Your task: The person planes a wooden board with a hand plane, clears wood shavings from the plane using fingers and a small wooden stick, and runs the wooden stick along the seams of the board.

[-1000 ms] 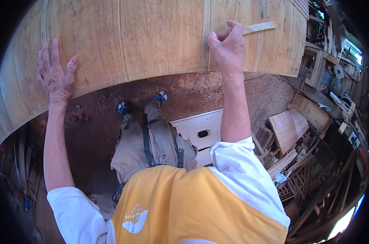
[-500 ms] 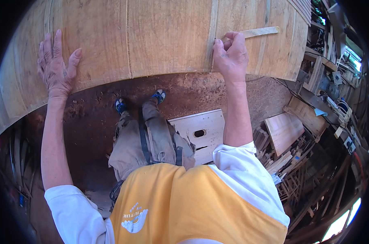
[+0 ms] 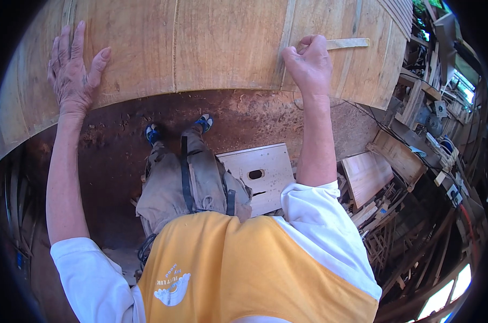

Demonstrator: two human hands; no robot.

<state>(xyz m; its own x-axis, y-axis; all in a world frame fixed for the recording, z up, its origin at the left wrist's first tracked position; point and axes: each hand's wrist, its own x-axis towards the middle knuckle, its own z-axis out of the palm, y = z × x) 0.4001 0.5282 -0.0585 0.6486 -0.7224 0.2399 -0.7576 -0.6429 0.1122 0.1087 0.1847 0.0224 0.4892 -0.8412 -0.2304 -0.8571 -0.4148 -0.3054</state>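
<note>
**Hands on the wooden panel**

The left hand [image 3: 71, 72] is lying open and flat on the wooden panel [image 3: 211, 48], far left. The right hand [image 3: 308, 64] is gripping a thin wooden strip [image 3: 347, 43] against it, far right.

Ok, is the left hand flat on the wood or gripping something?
Flat and open: the left hand lies palm-down with fingers spread on the curved wood panel, holding nothing. The right hand is closed around a thin wooden strip.

You have a single head-worn view, looking steeply down past your chest to the floor [image 3: 120, 151]. It sits close to the curved wooden panel [image 3: 222, 48], which fills the top above both hands.
</note>
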